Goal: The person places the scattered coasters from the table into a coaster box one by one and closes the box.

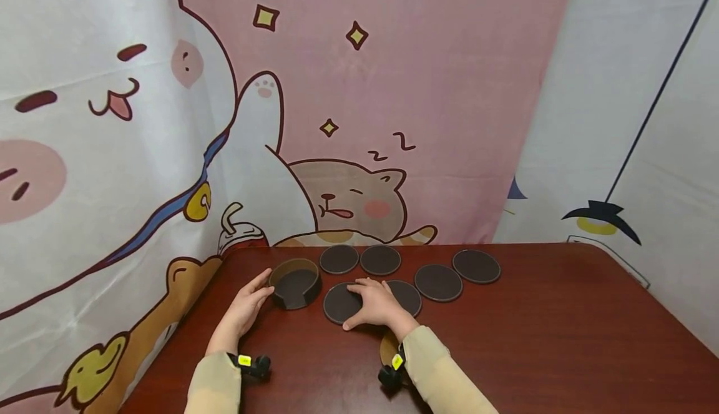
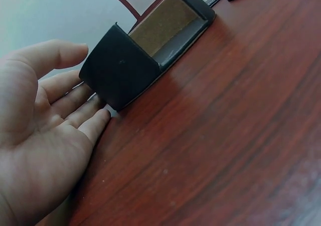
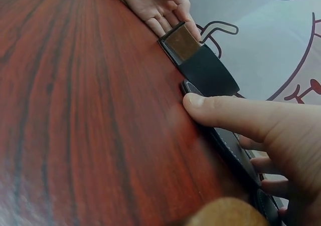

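A round dark coaster holder (image 1: 294, 286) with a brown inner wall and a cut-out front stands at the left on the table. My left hand (image 1: 245, 306) is at its left side, fingers loosely extended against the outer wall of the holder (image 2: 118, 68). My right hand (image 1: 377, 305) spreads over a black round coaster (image 1: 337, 305) lying flat to the right of the holder. The thumb is at the coaster's near rim, the fingers reaching across toward its far side. Stitching shows along the edge of the coaster (image 3: 228, 143) in the right wrist view.
Several more black coasters lie flat: one (image 1: 407, 297) partly behind my right hand, two at the back (image 1: 339, 259), and two further right (image 1: 438, 283). A brown round thing (image 1: 387, 348) sits half hidden under my right wrist. Printed cloth (image 1: 449, 120) hangs behind the reddish-brown table (image 1: 562, 339).
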{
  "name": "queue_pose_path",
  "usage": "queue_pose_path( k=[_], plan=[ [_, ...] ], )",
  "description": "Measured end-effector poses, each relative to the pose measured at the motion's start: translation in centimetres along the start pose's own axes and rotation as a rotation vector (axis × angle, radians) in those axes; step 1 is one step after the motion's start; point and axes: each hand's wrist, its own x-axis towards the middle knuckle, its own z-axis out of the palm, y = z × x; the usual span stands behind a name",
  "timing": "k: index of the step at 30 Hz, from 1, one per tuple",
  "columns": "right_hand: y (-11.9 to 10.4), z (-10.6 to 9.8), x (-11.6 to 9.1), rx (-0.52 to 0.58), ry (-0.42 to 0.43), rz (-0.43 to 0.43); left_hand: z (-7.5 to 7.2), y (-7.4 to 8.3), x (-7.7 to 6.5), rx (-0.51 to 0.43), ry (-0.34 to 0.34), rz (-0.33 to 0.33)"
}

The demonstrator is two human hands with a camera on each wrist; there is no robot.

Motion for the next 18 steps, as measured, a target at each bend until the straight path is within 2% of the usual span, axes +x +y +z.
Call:
queue_pose_path(
  k=[13,18],
  plan=[
    [0.16,-0.38,0.04,0.030,0.040,-0.006,0.19,0.24,0.33,0.009,-0.017,0.011],
    [-0.02,-0.69,0.16,0.084,0.045,-0.003,0.01,0.10,0.13,0.009,-0.009,0.000]
  ],
)
